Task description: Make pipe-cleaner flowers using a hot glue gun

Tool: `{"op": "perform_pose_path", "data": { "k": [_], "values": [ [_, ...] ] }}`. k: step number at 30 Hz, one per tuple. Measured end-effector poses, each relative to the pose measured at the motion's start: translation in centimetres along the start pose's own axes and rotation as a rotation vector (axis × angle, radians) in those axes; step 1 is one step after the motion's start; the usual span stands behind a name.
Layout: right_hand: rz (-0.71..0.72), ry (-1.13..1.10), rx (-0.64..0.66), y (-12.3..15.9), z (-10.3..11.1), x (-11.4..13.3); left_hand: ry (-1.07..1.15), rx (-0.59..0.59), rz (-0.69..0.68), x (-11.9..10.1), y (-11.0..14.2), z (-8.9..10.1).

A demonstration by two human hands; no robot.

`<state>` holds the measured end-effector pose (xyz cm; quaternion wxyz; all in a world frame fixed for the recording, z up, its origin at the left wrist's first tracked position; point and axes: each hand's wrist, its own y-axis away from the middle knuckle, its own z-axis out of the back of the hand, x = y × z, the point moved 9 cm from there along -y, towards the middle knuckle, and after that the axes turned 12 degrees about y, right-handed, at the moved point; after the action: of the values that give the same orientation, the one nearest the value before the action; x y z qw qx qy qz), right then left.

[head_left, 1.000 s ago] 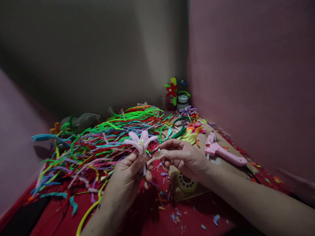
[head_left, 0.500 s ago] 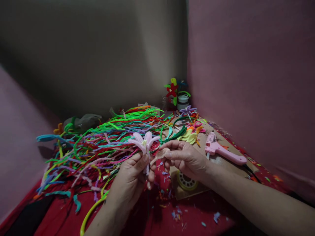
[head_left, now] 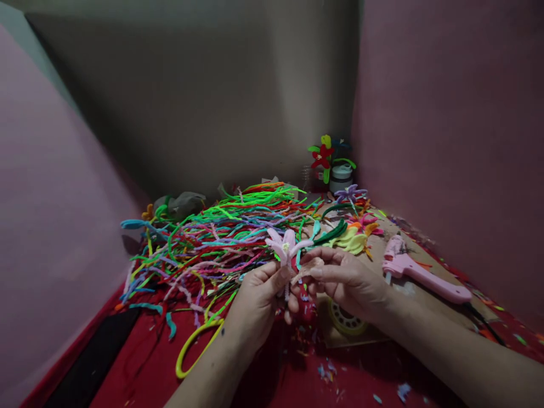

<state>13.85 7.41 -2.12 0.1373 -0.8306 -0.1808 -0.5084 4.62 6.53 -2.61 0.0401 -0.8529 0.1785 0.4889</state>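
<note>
A pale pink flower [head_left: 287, 243] of fuzzy pipe cleaner, with a yellowish centre, stands upright between my hands. The fingers of my left hand [head_left: 259, 294] are closed around its stem, below the petals. My right hand [head_left: 351, 277] pinches a thin, pale, peach-coloured strip [head_left: 309, 271], which looks like tape and reaches across to the stem. Fingers partly hide where the strip meets the stem. Under my right hand lies a yellow-rimmed spool [head_left: 348, 318] with holes around its core, partly covered by the hand.
Many coloured pipe cleaners [head_left: 238, 226] are heaped to the left and behind. A pink glue gun [head_left: 425, 276] rests on cardboard [head_left: 446, 311] at right. Beside my left forearm is a yellow loop [head_left: 182, 357]. Finished flowers [head_left: 322, 156] and a lidded container [head_left: 341, 178] stand at the back.
The view has turned left, so everything appears farther right. Both hands keep their grip on the flower and the strip; the fingers have shifted only slightly.
</note>
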Motion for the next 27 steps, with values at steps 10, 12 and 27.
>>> {"op": "perform_pose_path", "data": {
  "k": [10,12,27],
  "values": [
    [-0.058,0.033,-0.004,-0.2,0.1,-1.1,-0.037,-0.003,0.032,0.8,0.0,-0.3],
    [-0.07,0.023,-0.002,-0.2,0.1,-1.3,-0.037,0.008,0.036,0.9,0.0,-0.4],
    [0.004,0.066,-0.123,-0.4,1.3,-0.5,-0.051,0.013,0.071,1.5,0.0,-0.4]
  ]
}}
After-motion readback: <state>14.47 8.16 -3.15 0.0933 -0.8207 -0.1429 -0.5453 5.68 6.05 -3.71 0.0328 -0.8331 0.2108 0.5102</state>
